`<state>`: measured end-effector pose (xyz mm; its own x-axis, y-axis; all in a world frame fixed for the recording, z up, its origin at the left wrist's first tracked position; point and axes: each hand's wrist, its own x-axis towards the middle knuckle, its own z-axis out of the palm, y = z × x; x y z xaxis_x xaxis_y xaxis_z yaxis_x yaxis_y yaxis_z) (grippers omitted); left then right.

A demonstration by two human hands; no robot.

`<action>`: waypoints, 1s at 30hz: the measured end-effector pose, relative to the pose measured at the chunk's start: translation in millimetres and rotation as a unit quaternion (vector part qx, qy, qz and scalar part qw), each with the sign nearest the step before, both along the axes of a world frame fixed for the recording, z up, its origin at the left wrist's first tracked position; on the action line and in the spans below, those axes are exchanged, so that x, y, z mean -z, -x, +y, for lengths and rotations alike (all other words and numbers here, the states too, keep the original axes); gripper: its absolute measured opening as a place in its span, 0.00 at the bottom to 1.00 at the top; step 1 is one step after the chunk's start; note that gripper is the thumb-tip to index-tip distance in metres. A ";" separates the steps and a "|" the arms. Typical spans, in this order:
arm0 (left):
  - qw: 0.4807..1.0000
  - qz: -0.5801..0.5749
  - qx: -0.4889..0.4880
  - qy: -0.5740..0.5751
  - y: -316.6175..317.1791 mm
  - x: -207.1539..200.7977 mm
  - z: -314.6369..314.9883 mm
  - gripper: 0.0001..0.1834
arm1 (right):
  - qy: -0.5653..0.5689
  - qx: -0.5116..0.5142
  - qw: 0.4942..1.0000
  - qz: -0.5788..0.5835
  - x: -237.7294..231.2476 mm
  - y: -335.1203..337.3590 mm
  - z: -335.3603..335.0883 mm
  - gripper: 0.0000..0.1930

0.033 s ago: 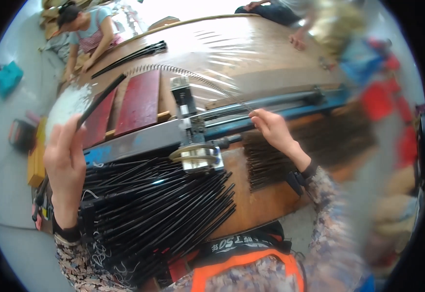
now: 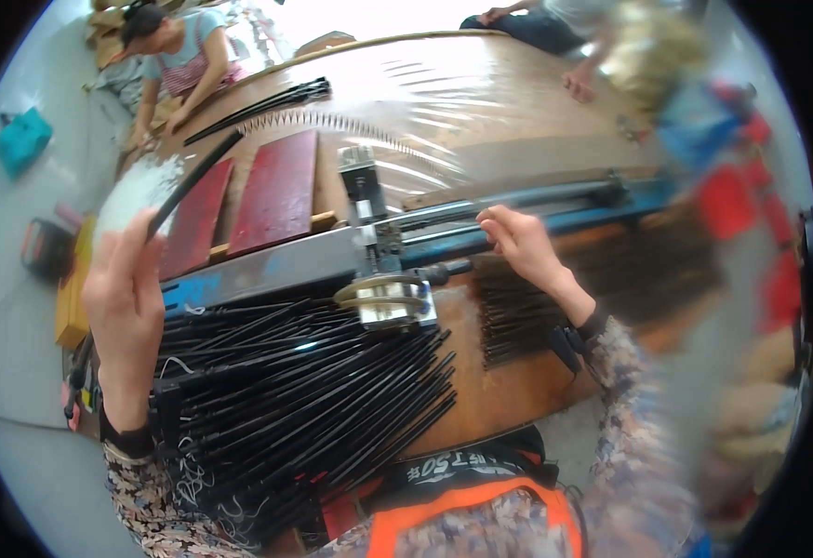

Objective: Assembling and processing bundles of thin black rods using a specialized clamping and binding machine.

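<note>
On the left, my left hand (image 2: 126, 288) is closed round a slim black tube (image 2: 197, 181), which slants up and to the right. From the tube's upper end a long thin coil spring (image 2: 318, 117) arcs over the table toward my right hand (image 2: 523, 244). The spring's right part blurs out, so its end is hard to see. My right hand is pinched, thumb against fingers; whether the spring's end sits in it cannot be made out. Between and below the hands stands a metal clamping device (image 2: 386, 296) on a rail (image 2: 518, 209). Many black tubes (image 2: 323, 400) lie in front of it.
Dark red boards (image 2: 274, 191) lie behind the rail. A bundle of black tubes (image 2: 267, 107) rests farther back. Dark springs (image 2: 593, 288) are piled on the right. One person (image 2: 188, 56) works at far left, another's hand (image 2: 578, 86) is at far right.
The view has shifted slightly, so the table's things appear a little farther right. The spring showed clearly up to my right hand before; now its right end is faint.
</note>
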<state>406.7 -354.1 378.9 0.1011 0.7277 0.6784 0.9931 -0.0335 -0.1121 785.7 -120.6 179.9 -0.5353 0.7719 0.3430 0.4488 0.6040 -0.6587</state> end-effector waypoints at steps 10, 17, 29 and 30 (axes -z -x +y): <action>0.989 -0.132 -0.061 0.033 28.6 17.7 -61.7 0.15 | 0.008 -0.277 0.942 0.189 -69.9 155.0 0.7 0.08; 0.985 -0.151 -0.061 0.055 22.9 49.3 -65.4 0.15 | 0.067 -0.290 0.930 0.214 -59.5 157.0 11.6 0.09; 0.984 -0.116 -0.105 0.083 16.1 65.4 -36.7 0.15 | -0.182 -0.195 0.951 -0.158 -49.1 134.6 27.2 0.05; 0.984 -0.103 -0.115 0.092 26.7 66.8 -41.3 0.15 | -0.215 -0.178 0.955 -0.103 -45.1 119.3 37.3 0.03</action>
<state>380.0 -395.4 312.1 -0.2074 0.8279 0.5211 0.9776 0.1948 0.0797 666.4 -83.3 225.0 -0.8278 0.3397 0.4464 0.2582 0.9372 -0.2344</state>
